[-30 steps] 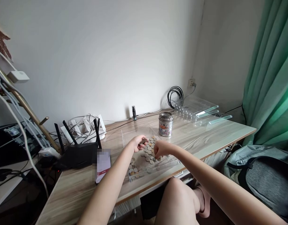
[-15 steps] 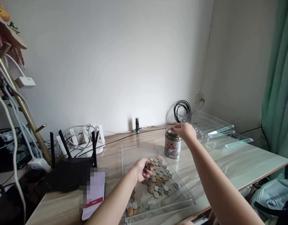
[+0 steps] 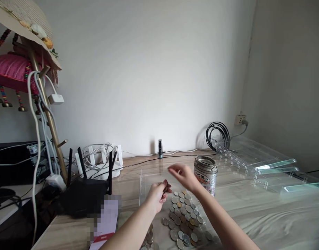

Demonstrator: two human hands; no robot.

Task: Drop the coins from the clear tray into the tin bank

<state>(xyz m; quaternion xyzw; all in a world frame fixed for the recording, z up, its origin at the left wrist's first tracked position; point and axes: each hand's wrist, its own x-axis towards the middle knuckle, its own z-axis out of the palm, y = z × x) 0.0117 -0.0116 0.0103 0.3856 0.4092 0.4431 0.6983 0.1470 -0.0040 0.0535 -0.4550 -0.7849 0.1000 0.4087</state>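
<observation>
My left hand [image 3: 158, 196] is closed around a few coins [image 3: 167, 188], whose edges show at the fingertips. It is above a clear plastic tray [image 3: 140, 187]. Just to its upper right is my right hand [image 3: 184, 177], slightly blurred, thumb and fingers a little apart, with nothing visible in them. Many loose silver and gold coins [image 3: 184, 210] lie spread over the tray, and another cluster of coins [image 3: 149, 239] sits in its near left corner, partly behind my left forearm. A printed tin [image 3: 205, 173] with a slotted metal top stands upright behind my right wrist.
A black router [image 3: 81, 194] and a partly pixelated phone [image 3: 107, 222] are on the left. Cables tangle around a white device [image 3: 99, 166] by the wall. A small dark bottle [image 3: 160, 149] stands at the back. Clear plastic trays [image 3: 255, 163] and a black cable coil [image 3: 218, 135] occupy the right.
My right hand has left the tin's top and moved left and down to beside my left hand. My left hand has turned, still closed around coins. The camera view has shifted left.
</observation>
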